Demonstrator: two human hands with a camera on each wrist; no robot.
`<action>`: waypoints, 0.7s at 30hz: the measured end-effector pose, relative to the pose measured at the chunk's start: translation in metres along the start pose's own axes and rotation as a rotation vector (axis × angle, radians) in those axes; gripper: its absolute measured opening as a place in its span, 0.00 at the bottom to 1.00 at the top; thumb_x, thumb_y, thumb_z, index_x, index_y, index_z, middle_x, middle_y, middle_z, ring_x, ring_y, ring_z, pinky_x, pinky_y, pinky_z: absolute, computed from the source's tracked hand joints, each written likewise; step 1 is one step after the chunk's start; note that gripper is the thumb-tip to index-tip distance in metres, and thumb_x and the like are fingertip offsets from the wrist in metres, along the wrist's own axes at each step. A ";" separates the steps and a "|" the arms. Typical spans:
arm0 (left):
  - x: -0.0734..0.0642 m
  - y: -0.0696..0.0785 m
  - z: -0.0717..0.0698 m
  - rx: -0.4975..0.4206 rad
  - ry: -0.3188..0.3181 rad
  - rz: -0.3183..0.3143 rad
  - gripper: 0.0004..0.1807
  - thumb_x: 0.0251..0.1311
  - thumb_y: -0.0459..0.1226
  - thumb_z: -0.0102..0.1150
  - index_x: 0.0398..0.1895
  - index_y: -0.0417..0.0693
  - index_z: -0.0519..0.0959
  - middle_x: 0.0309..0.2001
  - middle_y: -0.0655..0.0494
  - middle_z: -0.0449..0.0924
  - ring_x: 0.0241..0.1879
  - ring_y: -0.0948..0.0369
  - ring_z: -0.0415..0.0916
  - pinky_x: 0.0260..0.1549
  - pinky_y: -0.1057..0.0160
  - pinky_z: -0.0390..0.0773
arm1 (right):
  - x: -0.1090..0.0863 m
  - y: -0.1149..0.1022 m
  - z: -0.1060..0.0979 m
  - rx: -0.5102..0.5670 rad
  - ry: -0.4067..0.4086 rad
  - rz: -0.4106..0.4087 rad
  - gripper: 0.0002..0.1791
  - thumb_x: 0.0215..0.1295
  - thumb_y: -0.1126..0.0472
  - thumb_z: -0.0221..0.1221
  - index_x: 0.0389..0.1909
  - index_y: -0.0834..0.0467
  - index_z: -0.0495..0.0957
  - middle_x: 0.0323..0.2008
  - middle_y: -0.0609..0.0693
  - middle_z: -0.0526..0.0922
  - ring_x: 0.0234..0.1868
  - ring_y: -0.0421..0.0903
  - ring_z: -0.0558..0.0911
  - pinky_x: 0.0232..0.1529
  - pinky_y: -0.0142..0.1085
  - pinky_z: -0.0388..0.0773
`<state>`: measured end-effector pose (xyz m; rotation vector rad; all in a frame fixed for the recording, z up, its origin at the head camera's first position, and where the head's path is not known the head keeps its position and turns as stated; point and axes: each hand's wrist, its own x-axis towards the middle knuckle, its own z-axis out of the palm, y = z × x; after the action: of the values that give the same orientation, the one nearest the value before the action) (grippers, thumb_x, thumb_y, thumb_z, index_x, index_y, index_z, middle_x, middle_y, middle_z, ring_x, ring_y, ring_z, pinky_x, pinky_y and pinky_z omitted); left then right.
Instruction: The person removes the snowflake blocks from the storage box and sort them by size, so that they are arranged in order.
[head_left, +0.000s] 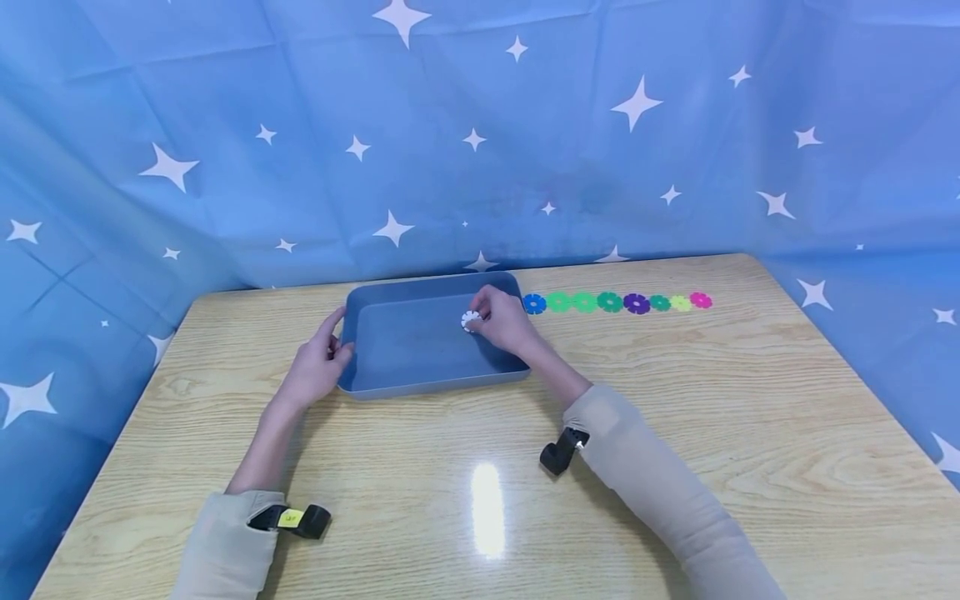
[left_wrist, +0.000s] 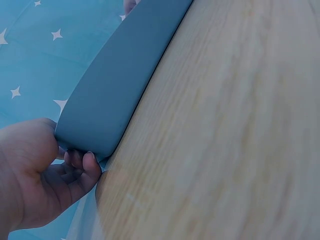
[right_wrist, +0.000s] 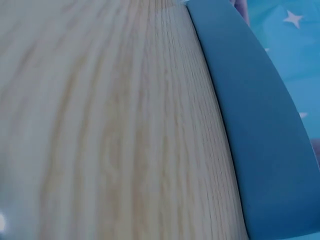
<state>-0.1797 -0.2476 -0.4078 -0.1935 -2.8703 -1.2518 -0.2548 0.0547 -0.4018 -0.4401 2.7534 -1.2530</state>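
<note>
My right hand [head_left: 504, 322] reaches over the right part of a blue-grey tray [head_left: 405, 387] and pinches a white notched disc [head_left: 470, 321] between thumb and fingers. At the tray's left end, my left hand [head_left: 315, 367] holds the side wall. The left wrist view shows the curled fingers [left_wrist: 90, 167] of that hand at the tray's corner. In the right wrist view, the tray's outer wall [right_wrist: 255, 110] hides most of the right hand and the disc.
Just right of the tray lies a row of several notched discs, from a blue disc [head_left: 534, 304] past a purple disc [head_left: 637, 303] to a pink disc [head_left: 701, 300]. They lie on the wooden table [head_left: 675, 417]. A blue star-patterned cloth [head_left: 450, 183] hangs behind the table's back edge.
</note>
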 end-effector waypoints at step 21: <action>0.000 0.002 0.001 0.007 0.028 0.011 0.33 0.73 0.30 0.47 0.78 0.36 0.53 0.32 0.50 0.67 0.25 0.57 0.63 0.28 0.61 0.67 | -0.004 0.025 -0.059 0.264 0.127 -0.168 0.10 0.68 0.67 0.64 0.47 0.66 0.78 0.36 0.61 0.84 0.33 0.59 0.85 0.38 0.50 0.84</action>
<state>-0.1797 -0.2457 -0.4067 -0.1897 -2.8460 -1.2317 -0.2685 0.1138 -0.3814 -0.5952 2.6399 -1.7129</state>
